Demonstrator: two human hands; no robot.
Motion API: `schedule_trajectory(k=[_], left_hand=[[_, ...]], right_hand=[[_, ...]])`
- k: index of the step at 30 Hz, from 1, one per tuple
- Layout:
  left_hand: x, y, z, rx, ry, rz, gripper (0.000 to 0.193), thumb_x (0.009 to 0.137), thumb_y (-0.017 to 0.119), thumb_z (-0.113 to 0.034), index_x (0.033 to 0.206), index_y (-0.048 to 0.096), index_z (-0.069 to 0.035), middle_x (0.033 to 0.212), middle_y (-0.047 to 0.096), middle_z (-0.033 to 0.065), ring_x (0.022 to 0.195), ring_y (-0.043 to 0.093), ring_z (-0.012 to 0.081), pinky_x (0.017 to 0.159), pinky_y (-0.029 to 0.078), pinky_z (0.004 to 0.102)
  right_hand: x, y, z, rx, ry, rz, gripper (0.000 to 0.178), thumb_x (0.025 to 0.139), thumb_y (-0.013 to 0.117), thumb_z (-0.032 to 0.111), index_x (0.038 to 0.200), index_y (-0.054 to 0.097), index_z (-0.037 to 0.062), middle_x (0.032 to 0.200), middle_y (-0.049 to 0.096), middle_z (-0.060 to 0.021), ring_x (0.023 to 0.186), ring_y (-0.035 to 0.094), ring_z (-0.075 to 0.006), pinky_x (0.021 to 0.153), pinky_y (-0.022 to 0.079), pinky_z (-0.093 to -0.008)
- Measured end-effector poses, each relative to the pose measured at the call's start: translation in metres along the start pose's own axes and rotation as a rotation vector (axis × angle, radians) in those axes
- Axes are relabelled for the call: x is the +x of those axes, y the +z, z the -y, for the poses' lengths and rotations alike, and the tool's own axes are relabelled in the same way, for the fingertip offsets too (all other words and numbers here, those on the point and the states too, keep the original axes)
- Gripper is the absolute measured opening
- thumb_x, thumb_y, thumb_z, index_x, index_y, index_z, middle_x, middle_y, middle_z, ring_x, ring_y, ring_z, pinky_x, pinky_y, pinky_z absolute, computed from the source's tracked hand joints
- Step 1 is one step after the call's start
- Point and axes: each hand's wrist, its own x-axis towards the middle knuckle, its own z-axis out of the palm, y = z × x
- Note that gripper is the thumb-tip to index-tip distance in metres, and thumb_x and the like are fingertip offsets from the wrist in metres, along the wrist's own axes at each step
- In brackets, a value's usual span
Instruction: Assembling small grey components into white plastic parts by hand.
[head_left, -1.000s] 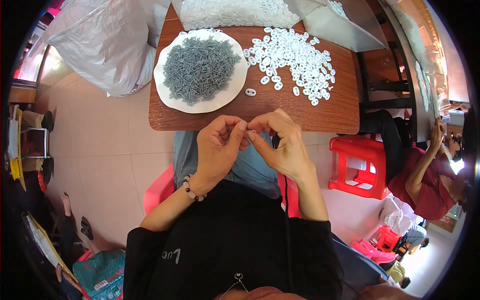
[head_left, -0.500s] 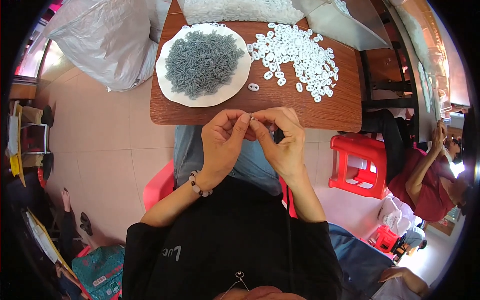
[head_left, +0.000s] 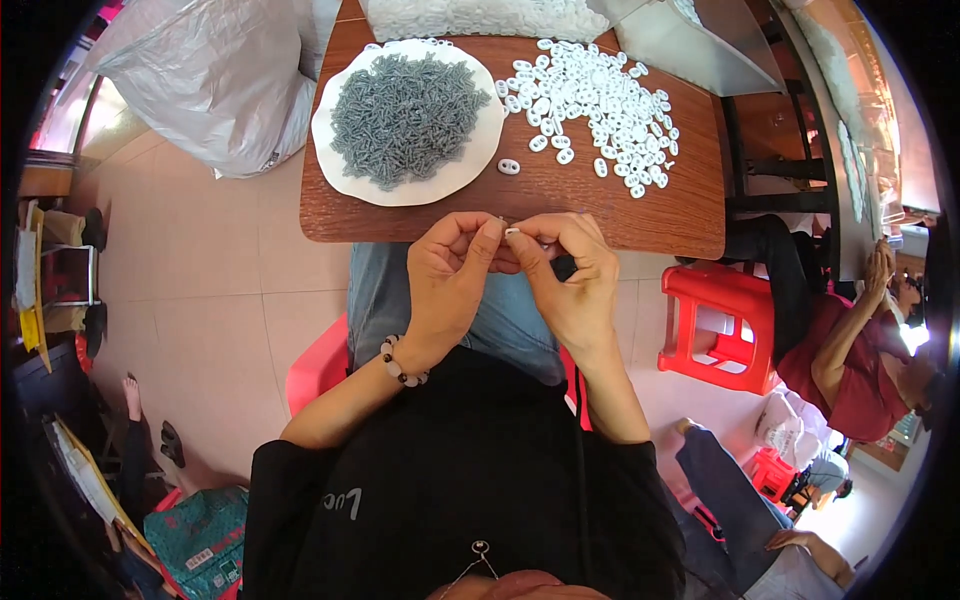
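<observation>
Left hand: your left hand has its thumb and first finger tips brought close together just beside the other hand; you cannot tell from here whether they pinch anything, as the tips hide it
Right hand: your right hand has its thumb and first finger closed to a tiny gap, with the small white piece nipped between the tips
Small white piece: it sits up between your two hands, over the near edge of the brown table; part of it is hidden, so you cannot tell whether it has holes
Plate: the white wavy plate is at the left of the table; a big heap of gray bits lies on it
White heap: many white two-hole pieces lie to the right of the plate; one lone white piece lies apart, nearer to you
Step at your fingertips: it looks like close handwork on one small piece, both hands together
Next move: it seems to call for a soft, steady pinch, and both hands kept near each other
</observation>
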Motion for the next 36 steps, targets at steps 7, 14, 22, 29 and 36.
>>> schedule_trajectory(k=[7, 14, 22, 29, 36], left_hand=[[-0.002, -0.01, -0.012, 0.318, -0.045, 0.193, 0.02, 0.099, 0.052, -0.019, 0.098, 0.058, 0.0, 0.085, 0.063, 0.0048, 0.077, 0.058, 0.0088, 0.071, 0.049, 0.0237], [-0.001, -0.013, -0.015, 0.426, -0.032, 0.245, 0.019, 0.099, 0.051, -0.017, 0.096, 0.058, 0.001, 0.083, 0.062, 0.0029, 0.076, 0.057, 0.0078, 0.07, 0.048, 0.0223], [-0.001, -0.014, -0.017, 0.472, -0.066, 0.252, 0.018, 0.099, 0.052, -0.015, 0.094, 0.058, 0.001, 0.082, 0.061, 0.0024, 0.077, 0.057, 0.0075, 0.07, 0.047, 0.0222], [-0.001, -0.016, -0.012, 0.493, -0.005, 0.219, 0.018, 0.097, 0.055, -0.015, 0.09, 0.059, 0.001, 0.073, 0.061, 0.0019, 0.069, 0.055, 0.0056, 0.061, 0.044, 0.021], [0.0, -0.015, -0.02, 0.629, -0.013, 0.242, 0.018, 0.097, 0.054, -0.014, 0.09, 0.058, 0.002, 0.076, 0.059, 0.001, 0.071, 0.055, 0.0059, 0.065, 0.046, 0.0216]], right_hand=[[-0.004, -0.007, -0.013, 0.312, 0.258, 0.006, 0.009, 0.09, 0.065, 0.008, 0.089, 0.067, -0.0013, 0.079, 0.063, 0.0017, 0.071, 0.051, -0.0034, 0.065, 0.042, -0.0193], [-0.004, -0.007, -0.009, 0.188, 0.198, 0.041, 0.009, 0.088, 0.067, 0.008, 0.085, 0.068, -0.0004, 0.074, 0.059, 0.0022, 0.07, 0.049, -0.004, 0.064, 0.039, -0.0198], [-0.004, -0.008, -0.007, 0.129, 0.2, 0.045, 0.006, 0.085, 0.068, 0.006, 0.084, 0.069, 0.0009, 0.07, 0.055, 0.0017, 0.068, 0.046, -0.0056, 0.063, 0.037, -0.0212], [-0.004, -0.006, -0.004, 0.068, 0.154, 0.049, 0.004, 0.081, 0.07, 0.005, 0.082, 0.069, 0.0019, 0.067, 0.054, -0.0004, 0.068, 0.046, -0.0099, 0.063, 0.037, -0.0245], [-0.003, -0.006, -0.002, 0.023, 0.092, 0.045, 0.004, 0.079, 0.071, 0.005, 0.079, 0.068, 0.0023, 0.065, 0.053, -0.0014, 0.066, 0.045, -0.0114, 0.062, 0.036, -0.026]])
